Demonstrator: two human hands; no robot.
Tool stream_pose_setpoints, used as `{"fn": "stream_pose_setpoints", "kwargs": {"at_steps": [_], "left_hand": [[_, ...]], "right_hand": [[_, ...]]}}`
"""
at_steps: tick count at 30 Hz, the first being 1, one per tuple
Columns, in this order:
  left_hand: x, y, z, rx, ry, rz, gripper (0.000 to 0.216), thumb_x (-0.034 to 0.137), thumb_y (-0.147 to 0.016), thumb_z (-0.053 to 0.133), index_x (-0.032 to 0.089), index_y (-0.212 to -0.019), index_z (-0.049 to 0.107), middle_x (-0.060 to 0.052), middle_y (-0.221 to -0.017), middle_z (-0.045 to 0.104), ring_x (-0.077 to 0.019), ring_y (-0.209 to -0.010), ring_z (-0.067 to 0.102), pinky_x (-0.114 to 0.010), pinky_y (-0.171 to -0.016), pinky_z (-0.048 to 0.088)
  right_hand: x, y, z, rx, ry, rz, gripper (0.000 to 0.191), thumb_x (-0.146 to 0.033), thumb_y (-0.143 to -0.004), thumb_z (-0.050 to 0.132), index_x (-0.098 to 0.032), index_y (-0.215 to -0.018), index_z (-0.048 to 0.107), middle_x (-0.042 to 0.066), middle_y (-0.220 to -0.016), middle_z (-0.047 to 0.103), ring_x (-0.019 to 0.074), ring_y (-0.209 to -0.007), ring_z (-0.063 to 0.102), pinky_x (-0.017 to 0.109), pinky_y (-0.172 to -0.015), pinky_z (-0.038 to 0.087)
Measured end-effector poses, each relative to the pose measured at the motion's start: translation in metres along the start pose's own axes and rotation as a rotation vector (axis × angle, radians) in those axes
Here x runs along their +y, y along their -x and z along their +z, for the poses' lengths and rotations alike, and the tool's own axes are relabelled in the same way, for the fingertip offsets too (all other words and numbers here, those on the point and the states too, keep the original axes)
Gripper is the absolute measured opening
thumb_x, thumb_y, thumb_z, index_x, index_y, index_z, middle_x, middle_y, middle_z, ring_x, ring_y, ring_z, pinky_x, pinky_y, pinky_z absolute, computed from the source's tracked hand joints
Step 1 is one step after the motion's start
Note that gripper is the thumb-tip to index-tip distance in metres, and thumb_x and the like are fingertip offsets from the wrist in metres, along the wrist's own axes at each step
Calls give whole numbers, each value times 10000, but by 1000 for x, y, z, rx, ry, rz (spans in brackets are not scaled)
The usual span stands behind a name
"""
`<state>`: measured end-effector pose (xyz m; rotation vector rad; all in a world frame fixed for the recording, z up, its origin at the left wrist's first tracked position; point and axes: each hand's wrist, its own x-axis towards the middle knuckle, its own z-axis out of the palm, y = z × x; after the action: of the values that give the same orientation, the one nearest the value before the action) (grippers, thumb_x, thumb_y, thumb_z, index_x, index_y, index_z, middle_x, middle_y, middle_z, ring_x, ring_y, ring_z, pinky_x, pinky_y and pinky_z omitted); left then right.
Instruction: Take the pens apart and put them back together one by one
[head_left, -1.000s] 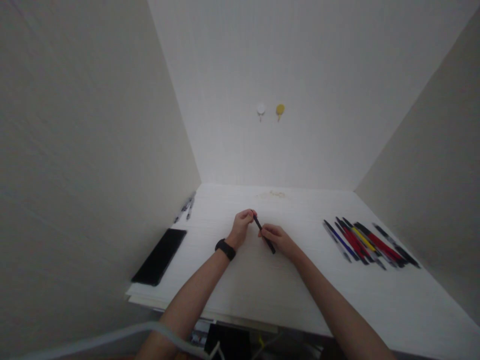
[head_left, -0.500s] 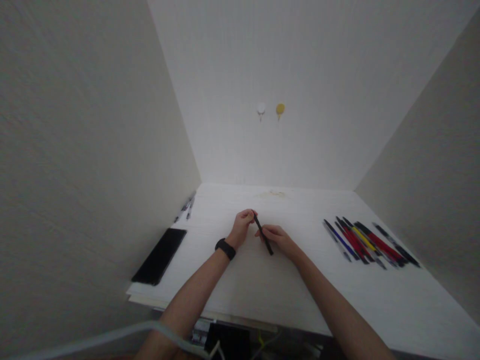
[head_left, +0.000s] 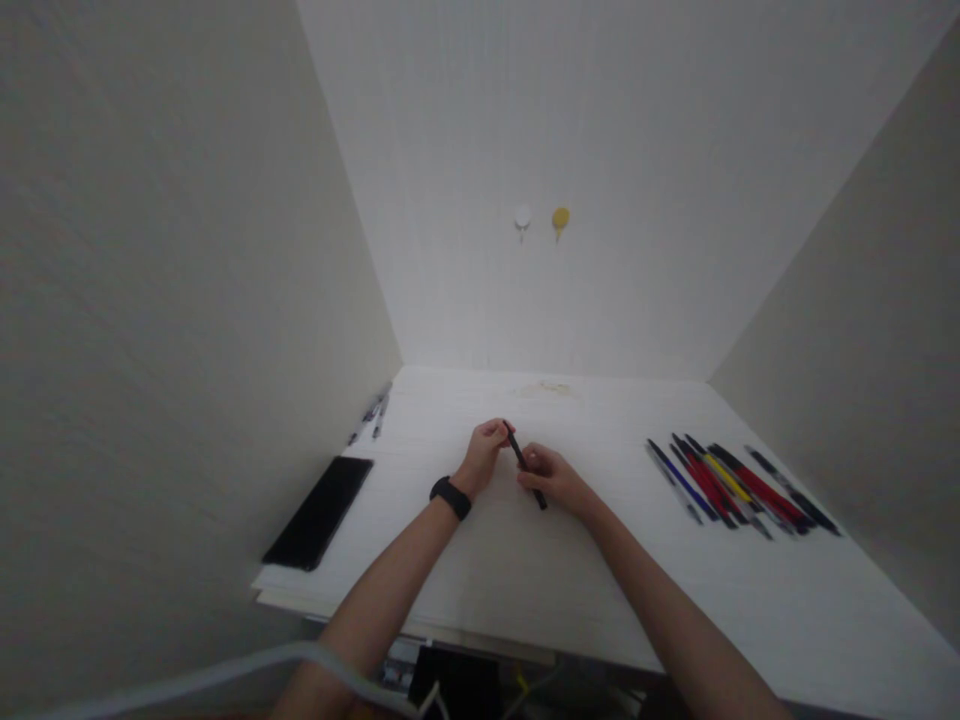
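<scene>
A slim black pen [head_left: 516,446] slants between my two hands above the middle of the white table [head_left: 525,580]. My left hand [head_left: 488,445], with a black watch [head_left: 451,498] on its wrist, pinches the pen's upper end. Farther down the barrel, my right hand [head_left: 555,478] has its thumb and fingers closed around the pen. The lower tip sticks out below that hand. Part of the barrel is covered by the right fingers.
Several pens [head_left: 727,480] in black, red, yellow and blue lie side by side at the right. A black phone-like slab [head_left: 319,513] lies at the left edge, with a few clear pens [head_left: 379,415] behind it. Two hooks [head_left: 560,218] are on the back wall.
My right hand's fingers have shifted on the barrel, the thumb now crossing over the pen's lower part. My left hand and the pen have hardly moved.
</scene>
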<state>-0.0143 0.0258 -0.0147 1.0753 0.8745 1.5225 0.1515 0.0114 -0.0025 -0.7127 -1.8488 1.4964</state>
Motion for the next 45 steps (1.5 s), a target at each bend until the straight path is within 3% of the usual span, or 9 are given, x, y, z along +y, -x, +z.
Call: {"fn": "stream_pose_setpoints", "kwargs": {"at_steps": [3, 5, 11, 19, 26, 32, 36, 40, 45], "left_hand": [[1, 0, 0, 3, 13, -21, 505, 609, -584, 756, 131, -650, 606, 4, -617, 506, -101, -590, 418, -253, -576, 345], [2, 0, 1, 1, 23, -20, 506, 611, -591, 752, 132, -645, 596, 4, -619, 503, -98, -591, 412, -252, -578, 338], [4, 1, 4, -7, 18, -3, 527, 637, -599, 736, 141, -625, 559, 18, -601, 457, -92, -580, 372, -247, -563, 313], [2, 2, 4, -95, 20, 30, 535, 655, -651, 695, 157, -619, 502, 38, -580, 400, -81, -546, 337, -245, -541, 283], [4, 5, 6, -138, 70, -78, 504, 554, -684, 732, 138, -961, 666, 38, -615, 440, -84, -579, 387, -241, -575, 285], [6, 4, 6, -105, 62, -66, 450, 543, -691, 728, 127, -845, 651, 30, -612, 456, -84, -576, 385, -243, -570, 282], [7, 3, 7, -86, 57, -47, 421, 521, -698, 728, 132, -816, 619, 27, -633, 463, -82, -581, 379, -239, -561, 282], [7, 3, 7, -94, 41, -12, 378, 472, -692, 748, 142, -778, 586, 23, -675, 482, -79, -608, 399, -231, -578, 299], [7, 2, 6, -61, 81, 32, 367, 425, -698, 757, 160, -725, 505, 39, -666, 440, -71, -602, 375, -223, -570, 288]], "right_hand": [[-2, 2, -2, -45, -53, 15, 487, -617, -830, 527, -157, -973, 603, -9, -637, 552, 119, -571, 488, 244, -527, 387], [-5, 2, -3, -48, -69, 34, 498, -618, -851, 493, -147, -938, 628, 2, -641, 552, 122, -578, 495, 247, -531, 386], [-10, 2, -1, 18, 6, 26, 430, -602, -776, 612, -190, -706, 508, -25, -607, 505, 111, -569, 450, 245, -533, 368], [-9, 3, 3, 80, -12, 39, 420, -526, -734, 687, -218, -711, 402, -30, -577, 568, 105, -515, 472, 235, -502, 355], [-6, 3, 2, 156, -70, 32, 401, -494, -742, 678, -224, -734, 381, -65, -515, 541, 89, -443, 445, 212, -457, 319], [-11, 1, -1, 129, -43, 5, 356, -515, -789, 615, -176, -888, 578, -55, -542, 488, 93, -478, 410, 234, -477, 314], [-12, 1, -2, 156, 9, -23, 386, -522, -848, 527, -155, -871, 647, -35, -564, 464, 94, -502, 392, 241, -489, 308], [-8, 0, -5, 214, 104, -32, 300, -464, -819, 576, -172, -812, 642, -21, -602, 528, 104, -531, 442, 243, -520, 350], [0, -2, -10, 372, 210, -89, 193, -350, -753, 640, -205, -701, 523, -11, -636, 608, 131, -585, 522, 258, -588, 406]]}}
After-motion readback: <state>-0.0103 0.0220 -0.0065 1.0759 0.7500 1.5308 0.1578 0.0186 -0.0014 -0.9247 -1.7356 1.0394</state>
